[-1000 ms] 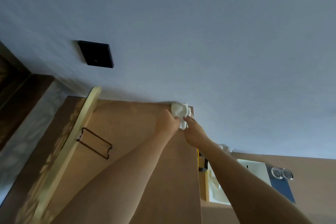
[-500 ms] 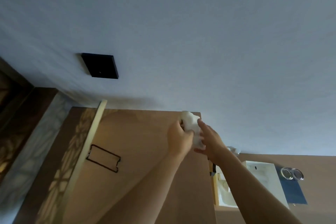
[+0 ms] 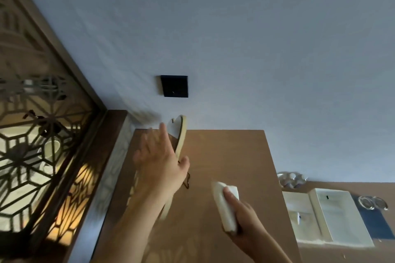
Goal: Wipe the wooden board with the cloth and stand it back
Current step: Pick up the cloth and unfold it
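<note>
The pale wooden board [image 3: 181, 134] stands on edge, leaning left, at the back left of the brown cabinet top [image 3: 230, 151]. My left hand [image 3: 160, 164] straddles its edge, fingers spread and blurred along its left face, thumb on the right side. The hand hides the board's middle, and the lower end shows below my wrist. My right hand [image 3: 245, 220] is shut on a folded white cloth [image 3: 226, 207], held above the cabinet top to the right of the board and apart from it.
A black wire stand [image 3: 187, 180] sits just right of the board's foot. A black square switch [image 3: 174, 86] is on the wall behind. A latticed screen [image 3: 42, 134] closes the left side. Lower right are a white tray [image 3: 327, 215], two glasses [image 3: 372, 202] and a glass dish [image 3: 291, 179].
Both hands were together on the cloth at the cabinet's back right corner. My left hand has let go and swung left onto the board; my right hand drew the cloth back. The view turned left.
</note>
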